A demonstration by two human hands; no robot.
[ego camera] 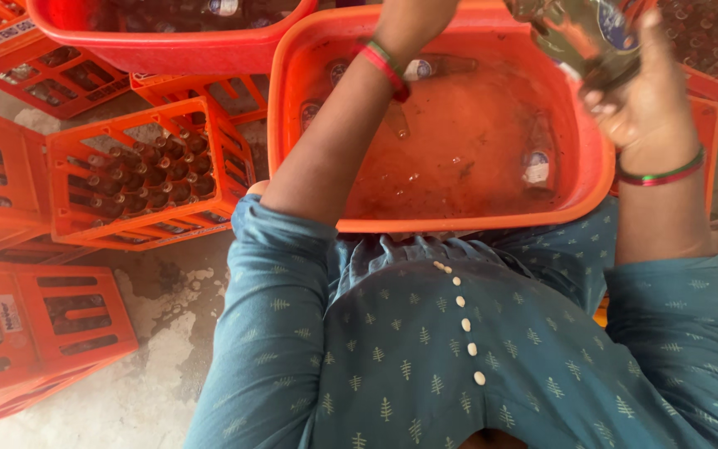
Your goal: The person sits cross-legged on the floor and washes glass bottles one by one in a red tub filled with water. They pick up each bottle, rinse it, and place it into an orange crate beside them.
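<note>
Above the orange tub (600,179), we are holding a glass bottle (579,37) pinched in our right hand (646,104); several bottles (535,162) are waiting underwater. Our left hand's grip is out of view.

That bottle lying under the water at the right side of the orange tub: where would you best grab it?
Probably by the narrow neck, coming down from above. The bottle lies flat and submerged near the tub wall, neck pointing away from the person; the neck is slimmer than the labelled body, so wet fingers close round it more surely.
</note>
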